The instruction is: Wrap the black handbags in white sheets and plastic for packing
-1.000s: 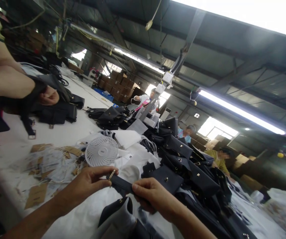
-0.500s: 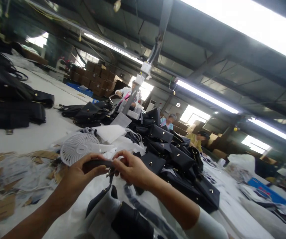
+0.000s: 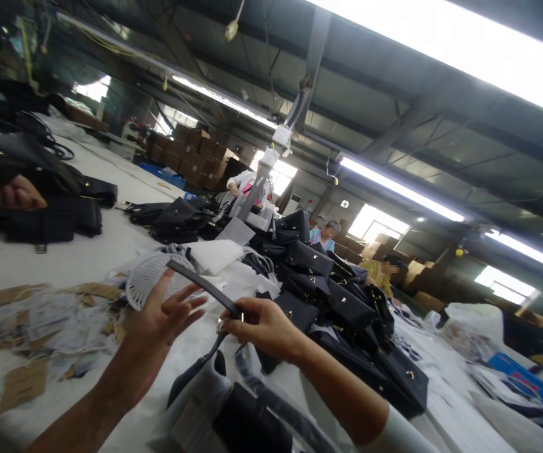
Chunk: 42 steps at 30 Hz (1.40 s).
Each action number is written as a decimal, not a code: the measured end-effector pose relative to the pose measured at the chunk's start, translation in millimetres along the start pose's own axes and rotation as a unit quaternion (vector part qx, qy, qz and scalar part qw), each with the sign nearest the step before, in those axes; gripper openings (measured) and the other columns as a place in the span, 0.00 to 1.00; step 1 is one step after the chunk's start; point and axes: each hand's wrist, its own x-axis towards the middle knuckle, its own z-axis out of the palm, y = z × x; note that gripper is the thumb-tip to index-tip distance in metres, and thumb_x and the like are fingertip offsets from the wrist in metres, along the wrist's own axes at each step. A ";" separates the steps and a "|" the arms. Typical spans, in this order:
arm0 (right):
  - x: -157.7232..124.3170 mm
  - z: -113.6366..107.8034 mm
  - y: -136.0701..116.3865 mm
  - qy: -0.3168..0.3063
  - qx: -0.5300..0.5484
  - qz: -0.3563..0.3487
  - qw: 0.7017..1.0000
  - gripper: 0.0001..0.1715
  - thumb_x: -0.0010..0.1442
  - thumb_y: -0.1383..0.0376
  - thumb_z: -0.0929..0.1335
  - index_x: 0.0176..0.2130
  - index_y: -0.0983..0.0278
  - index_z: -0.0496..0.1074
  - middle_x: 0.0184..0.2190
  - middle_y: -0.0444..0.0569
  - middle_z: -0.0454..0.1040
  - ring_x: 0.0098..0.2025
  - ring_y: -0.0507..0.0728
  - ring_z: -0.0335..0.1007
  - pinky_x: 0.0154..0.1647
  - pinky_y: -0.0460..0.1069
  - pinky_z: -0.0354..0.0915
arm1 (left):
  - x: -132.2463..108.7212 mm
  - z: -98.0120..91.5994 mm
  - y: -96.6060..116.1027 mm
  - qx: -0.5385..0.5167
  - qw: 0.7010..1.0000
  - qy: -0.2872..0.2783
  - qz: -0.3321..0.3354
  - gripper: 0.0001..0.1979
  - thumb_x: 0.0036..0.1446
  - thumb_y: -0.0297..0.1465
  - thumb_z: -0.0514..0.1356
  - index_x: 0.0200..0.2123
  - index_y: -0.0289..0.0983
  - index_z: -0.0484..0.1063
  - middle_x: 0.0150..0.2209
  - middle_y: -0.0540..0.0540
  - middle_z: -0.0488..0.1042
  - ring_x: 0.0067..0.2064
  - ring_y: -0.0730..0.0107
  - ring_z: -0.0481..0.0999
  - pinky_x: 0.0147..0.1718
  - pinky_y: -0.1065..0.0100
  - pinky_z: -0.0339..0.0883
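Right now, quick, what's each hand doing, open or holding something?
Left hand: open, beside the dark strap; can't tell if it touches.
Right hand: closed, pinching the dark strap.

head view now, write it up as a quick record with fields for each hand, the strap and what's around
Right hand: pinches the black strap beside a metal buckle
Left hand: open, fingers spread near the strap's far end; contact unclear
Strap: slants up and left from the right hand
Below hands: black bag
Behind left hand: white fan
Picture left: brown tags, co-worker's hand
Picture right: piled black bags
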 end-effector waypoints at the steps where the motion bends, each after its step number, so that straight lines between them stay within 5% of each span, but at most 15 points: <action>1: 1.1 0.5 1.1 0.005 0.016 0.001 1.000 0.18 0.58 0.55 0.74 0.41 0.66 0.79 0.30 0.45 0.76 0.28 0.51 0.67 0.32 0.46 0.64 | -2.8 2.1 -7.1 0.016 0.999 -0.025 -0.013 0.49 0.54 0.48 0.71 0.72 0.49 0.50 0.61 0.44 0.75 0.61 0.56 0.75 0.59 0.60 0.72; 6: 3.1 2.4 -0.8 0.028 -0.006 -0.014 0.999 0.16 0.57 0.56 0.74 0.39 0.66 0.81 0.30 0.46 0.75 0.32 0.53 0.68 0.35 0.47 0.64 | -8.2 14.6 -32.4 0.140 0.980 -0.143 -0.009 0.28 0.57 0.46 0.69 0.57 0.40 0.76 0.58 0.42 0.78 0.61 0.50 0.74 0.63 0.56 0.66; 13: -5.2 -0.1 -12.2 0.095 -0.013 -0.066 0.993 0.14 0.58 0.55 0.75 0.40 0.61 0.84 0.46 0.51 0.74 0.52 0.61 0.71 0.47 0.50 0.69 | -1.3 20.8 -33.9 0.189 0.972 -0.136 0.013 0.26 0.57 0.47 0.68 0.54 0.41 0.79 0.49 0.44 0.82 0.52 0.52 0.80 0.53 0.60 0.73; 17: -6.8 -5.8 -28.1 0.129 0.064 -0.096 0.985 0.22 0.64 0.47 0.72 0.40 0.63 0.82 0.42 0.51 0.80 0.48 0.59 0.76 0.53 0.52 0.68 | 1.1 25.6 -33.3 0.224 0.965 -0.137 -0.009 0.27 0.55 0.50 0.69 0.51 0.39 0.80 0.42 0.43 0.84 0.44 0.53 0.82 0.44 0.61 0.75; 23: -15.1 -28.3 -37.7 0.240 0.284 -0.137 0.918 0.21 0.59 0.49 0.77 0.39 0.62 0.77 0.39 0.49 0.82 0.44 0.59 0.81 0.51 0.54 0.74 | 4.1 31.4 -35.4 0.233 0.953 -0.190 -0.025 0.27 0.56 0.48 0.67 0.56 0.44 0.78 0.55 0.45 0.80 0.58 0.50 0.77 0.58 0.57 0.69; 28: -27.2 -40.9 -16.1 0.347 0.366 -0.113 0.856 0.22 0.49 0.52 0.82 0.37 0.60 0.77 0.37 0.45 0.81 0.45 0.57 0.80 0.52 0.52 0.73 | 7.0 37.7 -43.3 0.273 0.933 -0.233 -0.019 0.25 0.57 0.48 0.66 0.55 0.45 0.79 0.54 0.46 0.81 0.59 0.48 0.77 0.57 0.58 0.71; 35: -53.4 -19.8 19.7 0.248 0.181 0.073 0.949 0.33 0.49 0.44 0.80 0.41 0.67 0.82 0.39 0.52 0.79 0.42 0.58 0.77 0.43 0.50 0.75 | 2.5 51.4 -48.0 0.337 0.907 -0.250 0.028 0.21 0.57 0.46 0.64 0.52 0.46 0.81 0.51 0.46 0.82 0.55 0.47 0.78 0.58 0.56 0.69; 42: -66.0 -35.9 24.9 0.286 0.188 0.044 0.939 0.36 0.50 0.39 0.78 0.40 0.67 0.80 0.34 0.53 0.81 0.37 0.59 0.80 0.37 0.51 0.78 | 1.4 49.0 -45.7 0.359 0.884 -0.299 0.020 0.22 0.60 0.47 0.62 0.54 0.45 0.80 0.53 0.44 0.81 0.57 0.48 0.77 0.59 0.56 0.67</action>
